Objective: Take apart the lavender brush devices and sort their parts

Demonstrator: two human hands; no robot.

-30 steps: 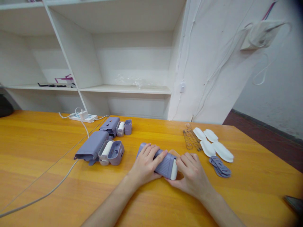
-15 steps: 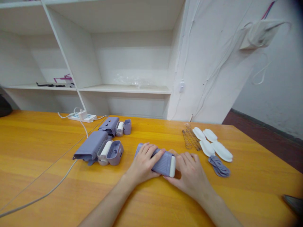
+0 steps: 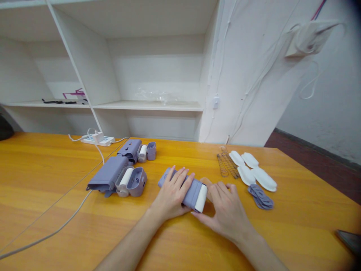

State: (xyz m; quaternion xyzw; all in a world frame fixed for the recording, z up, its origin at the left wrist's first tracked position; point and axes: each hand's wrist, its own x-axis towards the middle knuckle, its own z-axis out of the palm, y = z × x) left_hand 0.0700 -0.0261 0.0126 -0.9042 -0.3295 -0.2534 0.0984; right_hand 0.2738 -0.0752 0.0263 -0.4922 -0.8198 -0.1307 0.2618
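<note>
A purple plastic housing [image 3: 193,193] lies tilted on the table in front of me. My left hand [image 3: 174,194] is wrapped over its left part, thumb and fingers gripping it. At its right end sits a white end piece [image 3: 201,198], with a wide band of it showing. My right hand [image 3: 225,199] curls around that end, thumb at the lower corner and fingers on the far side. To the right lie several white oval covers [image 3: 264,179], a stack of flat purple plates [image 3: 261,197] and several metal springs [image 3: 229,163].
At the left on the wooden table [image 3: 56,218] are two larger purple housings [image 3: 111,173], with white rollers and small purple cups [image 3: 137,182] beside them. A power strip [image 3: 98,139] and cables lie further back. White shelves [image 3: 146,105] stand behind. A dark object [image 3: 349,241] is at the right edge.
More of the white end piece shows at the housing's right end than before. The housing has tilted slightly, and my left fingers have straightened a little over it.
</note>
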